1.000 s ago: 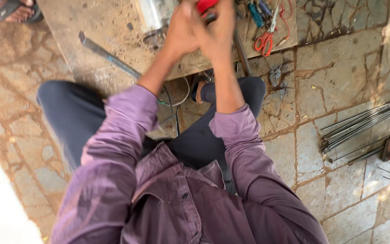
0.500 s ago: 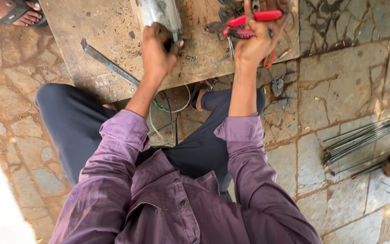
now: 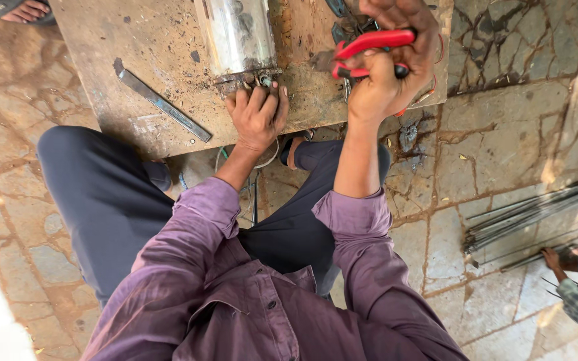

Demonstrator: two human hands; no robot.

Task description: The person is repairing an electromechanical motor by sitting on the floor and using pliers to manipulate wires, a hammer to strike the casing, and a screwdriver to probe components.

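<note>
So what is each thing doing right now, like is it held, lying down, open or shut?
Red-handled pliers: gripped in the right hand, lifted above the board.
Metal cylinder: lying on the wooden board, left hand touching its end.
Flat metal bar: lying loose on the board, untouched.
Metal rods: lying bundled on the stone floor.
Other tools: on the board, mostly hidden by the right hand.

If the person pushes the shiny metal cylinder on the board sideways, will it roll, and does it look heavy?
The metal cylinder lies on its round side on the flat wooden board, so it would probably roll if pushed sideways. It looks like solid steel, so likely heavy and stiff. Its polished skin may be slippery; the left hand touches only its rougher end, which may steady it.
</note>
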